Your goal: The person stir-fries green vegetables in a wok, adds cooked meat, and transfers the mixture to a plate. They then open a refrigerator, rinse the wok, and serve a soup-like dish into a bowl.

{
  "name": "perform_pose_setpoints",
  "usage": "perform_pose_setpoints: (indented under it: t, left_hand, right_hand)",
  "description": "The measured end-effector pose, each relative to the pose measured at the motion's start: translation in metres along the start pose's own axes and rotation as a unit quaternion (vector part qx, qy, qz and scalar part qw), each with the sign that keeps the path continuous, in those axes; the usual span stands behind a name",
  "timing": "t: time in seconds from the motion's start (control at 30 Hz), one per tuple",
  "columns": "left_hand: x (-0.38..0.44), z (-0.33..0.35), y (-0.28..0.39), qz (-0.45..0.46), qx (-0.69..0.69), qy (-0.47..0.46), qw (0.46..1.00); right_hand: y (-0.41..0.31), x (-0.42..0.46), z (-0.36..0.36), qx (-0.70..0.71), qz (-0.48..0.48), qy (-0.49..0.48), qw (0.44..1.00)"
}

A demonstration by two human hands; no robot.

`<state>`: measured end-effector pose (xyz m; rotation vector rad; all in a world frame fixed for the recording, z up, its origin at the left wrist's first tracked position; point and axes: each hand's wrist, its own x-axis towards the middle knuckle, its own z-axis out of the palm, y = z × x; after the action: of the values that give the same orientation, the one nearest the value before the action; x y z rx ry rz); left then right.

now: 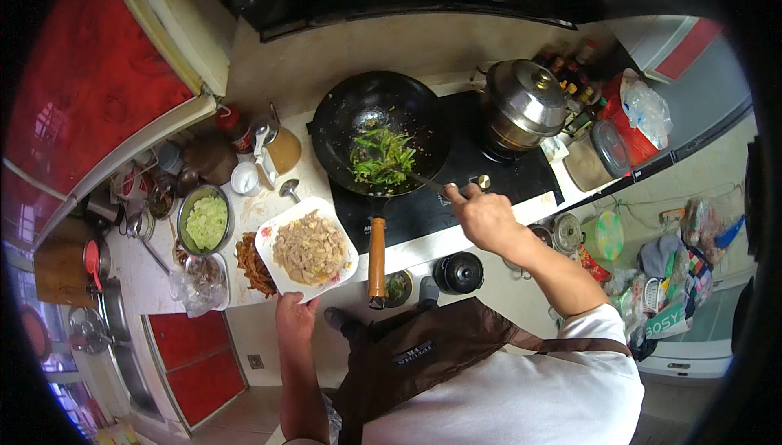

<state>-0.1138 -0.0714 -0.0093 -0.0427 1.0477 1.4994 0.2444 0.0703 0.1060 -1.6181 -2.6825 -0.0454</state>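
My left hand (297,317) grips the near edge of a white square plate (267,238) with a floral pattern. Chopped pale-brown meat (310,248) covers its middle. My right hand (487,218) is closed around the handle of a metal spatula (431,184). The blade reaches into a black wok (330,118) on the stove and is partly hidden by sliced green peppers (382,155). Toward me points the wok's wooden handle (377,255), between the plate and my right hand. The plate is held left of the wok, above the counter's edge.
A lidded steel pot (525,103) stands on the right burner of the black stove (464,121). Left on the counter are a metal bowl of chopped greens (206,222), a ladle (289,187) and a plastic bag (198,286). A black lidded pot (459,272) sits below the counter.
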Motion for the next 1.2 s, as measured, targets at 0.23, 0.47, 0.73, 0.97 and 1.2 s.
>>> perform_pose_setpoints:
  t: [0.23,0.47,0.73,0.97,1.2]
  left_hand:
    - [0.005,0.0,-0.007,-0.028,-0.002,-0.001,1.0]
    - [-0.009,-0.008,-0.009,-0.028,-0.04,0.018,0.999]
    - [0.001,-0.008,-0.004,-0.021,-0.011,-0.004,1.0]
    - [-0.003,0.002,-0.004,-0.015,-0.01,0.023,1.0]
    - [-0.004,-0.02,-0.004,-0.018,-0.001,0.032,0.999]
  right_hand:
    - [0.006,0.08,0.052,0.043,0.114,0.097,0.988]
    - [0.02,0.019,-0.02,0.0,0.012,-0.016,1.0]
    - [0.03,0.043,0.014,0.014,0.091,0.057,0.994]
    - [0.016,0.039,0.065,0.121,0.114,0.093,0.982]
    - [-0.007,0.0,0.033,0.047,0.023,0.036,0.998]
